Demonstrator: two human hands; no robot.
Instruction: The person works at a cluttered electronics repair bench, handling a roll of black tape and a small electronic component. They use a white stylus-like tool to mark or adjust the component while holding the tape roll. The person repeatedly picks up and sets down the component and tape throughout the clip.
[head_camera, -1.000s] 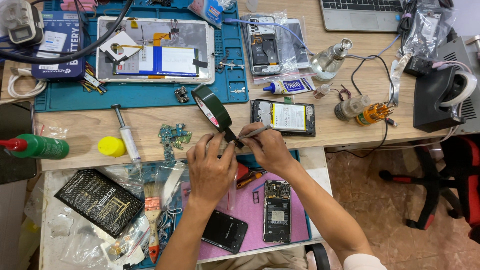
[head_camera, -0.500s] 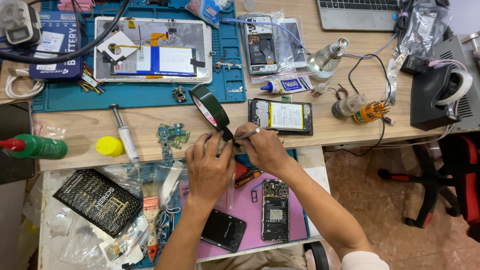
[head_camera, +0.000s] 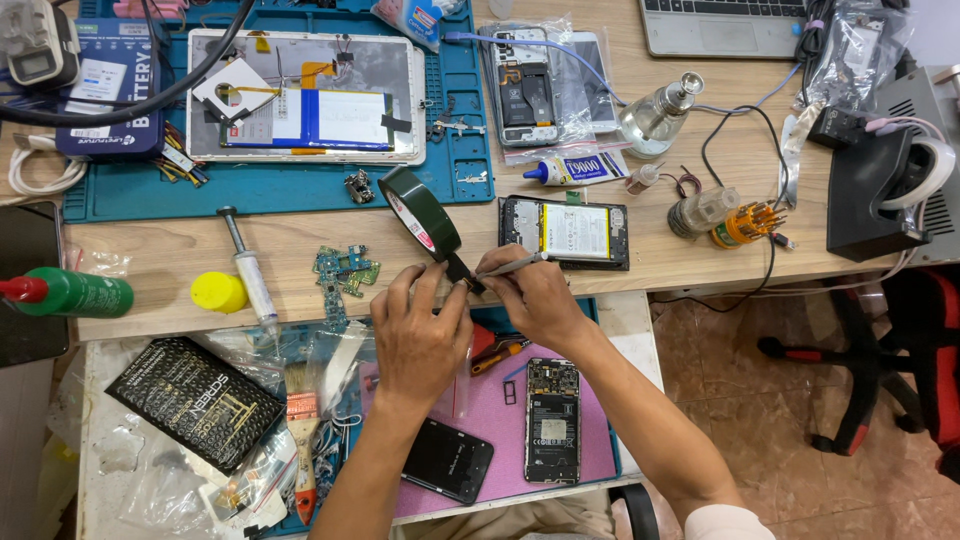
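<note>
Left hand (head_camera: 418, 335) fingers pinch the dark tape roll (head_camera: 420, 213); right hand (head_camera: 530, 298) grips tweezers (head_camera: 508, 265) (tape end likely light, limp, sticky; best held edgewise).

Tape roll (head_camera: 420, 210) left of opened phone (head_camera: 567, 232); tablet (head_camera: 303, 97) behind, on mat (head_camera: 280, 185).

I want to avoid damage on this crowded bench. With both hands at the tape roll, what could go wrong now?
1. The thin metal tool in the right hand points at the dark green tape roll close to the left hand; a slip might prick a finger.
2. The small green circuit board lies loose beside the hands and could be knocked.
</note>
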